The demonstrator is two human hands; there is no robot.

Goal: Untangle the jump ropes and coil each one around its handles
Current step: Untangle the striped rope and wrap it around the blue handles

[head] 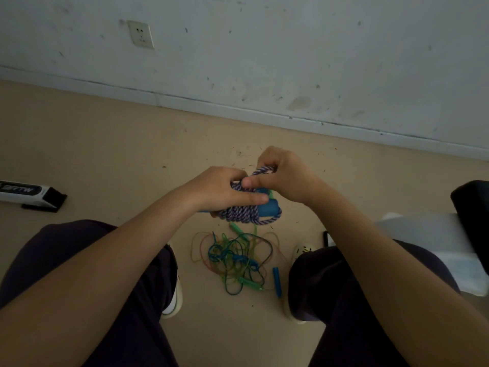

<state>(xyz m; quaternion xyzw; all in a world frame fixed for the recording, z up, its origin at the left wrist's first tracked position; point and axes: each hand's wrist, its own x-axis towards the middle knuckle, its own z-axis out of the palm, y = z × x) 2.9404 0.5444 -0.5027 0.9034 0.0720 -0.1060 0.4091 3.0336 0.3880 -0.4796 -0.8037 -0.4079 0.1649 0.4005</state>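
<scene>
Fingers [254, 198] of both hands grip purple-white braided rope [239, 211] coiled round blue handles [270, 207].

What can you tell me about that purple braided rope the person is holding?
The purple braided rope is a thick twisted cord, purple and pale in colour, wound in tight turns around blue handles. It is held above the floor. The left hand grips the bundle, while the right hand pinches a loop at its top. One loop hangs loose below.

Purple-and-white twisted rope [239, 211], blue handles [270, 207], green, blue, orange cords [234, 256], beige floor [105, 144]
</scene>
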